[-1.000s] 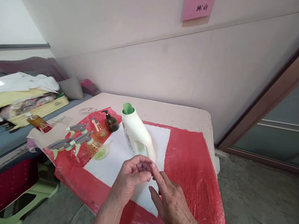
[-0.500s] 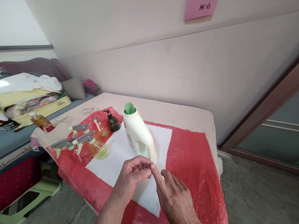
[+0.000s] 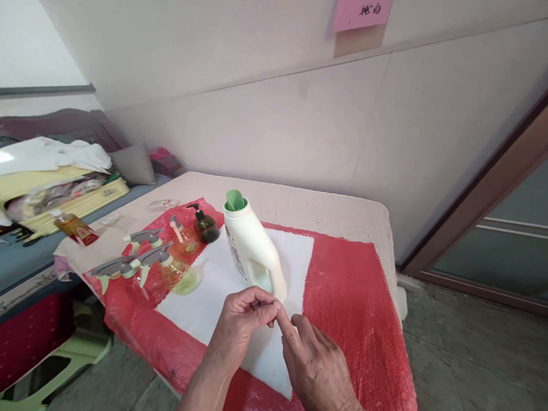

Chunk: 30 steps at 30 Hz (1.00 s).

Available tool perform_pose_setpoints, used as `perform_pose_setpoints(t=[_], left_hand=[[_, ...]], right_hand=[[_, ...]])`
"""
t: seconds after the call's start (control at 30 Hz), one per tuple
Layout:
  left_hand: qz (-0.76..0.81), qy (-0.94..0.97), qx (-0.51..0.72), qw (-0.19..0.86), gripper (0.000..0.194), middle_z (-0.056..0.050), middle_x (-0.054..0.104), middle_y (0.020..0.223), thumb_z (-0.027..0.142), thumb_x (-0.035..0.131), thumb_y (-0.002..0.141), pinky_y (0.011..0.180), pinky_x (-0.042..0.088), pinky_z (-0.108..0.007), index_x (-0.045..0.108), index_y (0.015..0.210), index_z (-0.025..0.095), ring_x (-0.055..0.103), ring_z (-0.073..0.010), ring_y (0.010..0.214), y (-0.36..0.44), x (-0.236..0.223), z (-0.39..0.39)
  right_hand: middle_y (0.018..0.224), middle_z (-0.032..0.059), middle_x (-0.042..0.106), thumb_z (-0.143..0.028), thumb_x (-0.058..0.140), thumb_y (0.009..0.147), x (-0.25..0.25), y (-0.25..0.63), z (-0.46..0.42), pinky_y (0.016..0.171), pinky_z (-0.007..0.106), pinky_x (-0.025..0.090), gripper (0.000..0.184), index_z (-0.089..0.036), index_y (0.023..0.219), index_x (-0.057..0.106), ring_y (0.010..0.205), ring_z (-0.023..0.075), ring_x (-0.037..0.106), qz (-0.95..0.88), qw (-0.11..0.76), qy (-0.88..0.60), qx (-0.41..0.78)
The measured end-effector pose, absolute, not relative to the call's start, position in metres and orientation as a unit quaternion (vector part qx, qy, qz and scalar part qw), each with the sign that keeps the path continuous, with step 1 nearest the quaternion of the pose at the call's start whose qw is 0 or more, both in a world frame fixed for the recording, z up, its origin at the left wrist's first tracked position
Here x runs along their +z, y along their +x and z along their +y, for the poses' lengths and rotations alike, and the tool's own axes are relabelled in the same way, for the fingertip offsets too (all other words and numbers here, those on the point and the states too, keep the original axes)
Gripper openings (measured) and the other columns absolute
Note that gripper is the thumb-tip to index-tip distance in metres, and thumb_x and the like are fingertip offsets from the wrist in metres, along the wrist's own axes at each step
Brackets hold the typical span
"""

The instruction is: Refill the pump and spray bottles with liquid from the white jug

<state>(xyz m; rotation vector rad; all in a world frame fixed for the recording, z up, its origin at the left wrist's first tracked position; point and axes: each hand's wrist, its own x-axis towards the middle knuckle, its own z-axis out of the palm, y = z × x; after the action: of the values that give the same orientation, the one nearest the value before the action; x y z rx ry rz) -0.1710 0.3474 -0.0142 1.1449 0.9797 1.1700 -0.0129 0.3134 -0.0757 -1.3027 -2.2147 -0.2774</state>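
Observation:
My left hand [image 3: 247,316] is closed, its fingers curled and the thumb laid against them; whether something small is inside I cannot make out. The outstretched index finger of my right hand [image 3: 313,358] touches the left fingertips. Its other fingers bend loosely, apart from the index, and its thumb is hidden. Just beyond both hands stands a cream-white jug-style bottle [image 3: 259,248], capless, with a green pour spout [image 3: 235,200] in its neck. Under the bottle lies a white cloth [image 3: 293,257].
Red bubble wrap [image 3: 343,285] covers much of the table [image 3: 302,201]. Spray bottles [image 3: 173,270] and a dark pump bottle [image 3: 207,227] are to the left. An amber bottle [image 3: 73,226] lies at the table's left edge. A green-framed stool [image 3: 71,354] is below left.
The view has shifted slightly. Both hands keep nearly the same pose, fingertips still touching. The bottle and the other things have not been moved.

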Motion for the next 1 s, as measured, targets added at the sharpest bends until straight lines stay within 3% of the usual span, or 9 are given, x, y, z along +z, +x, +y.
perform_pose_setpoints(t=[0.47, 1.0], left_hand=[[0.404, 0.469, 0.511, 0.596, 0.013, -0.002, 0.063, 0.062, 0.028, 0.072, 0.079, 0.064, 0.041, -0.025, 0.074, 0.078, 0.015, 0.053, -0.0125, 0.061, -0.169, -0.012, 0.347], [0.435, 0.484, 0.502, 0.57, 0.008, -0.002, 0.064, 0.065, 0.023, 0.07, 0.076, 0.065, 0.041, -0.027, 0.073, 0.078, 0.015, 0.054, -0.014, 0.063, -0.167, 0.001, 0.343]], right_hand=[[0.087, 0.0039, 0.066, -0.01, 0.038, 0.09, -0.068, -0.021, 0.31, 0.052, 0.03, 0.057, 0.072, -0.02, 0.155, 0.009, 0.059, 0.0178, 0.065, -0.815, 0.337, -0.47, 0.042], [0.089, 0.004, 0.066, -0.01, 0.039, 0.089, -0.066, -0.021, 0.309, 0.05, 0.031, 0.057, 0.074, -0.021, 0.155, 0.007, 0.057, 0.017, 0.064, -0.813, 0.35, -0.46, 0.072]])
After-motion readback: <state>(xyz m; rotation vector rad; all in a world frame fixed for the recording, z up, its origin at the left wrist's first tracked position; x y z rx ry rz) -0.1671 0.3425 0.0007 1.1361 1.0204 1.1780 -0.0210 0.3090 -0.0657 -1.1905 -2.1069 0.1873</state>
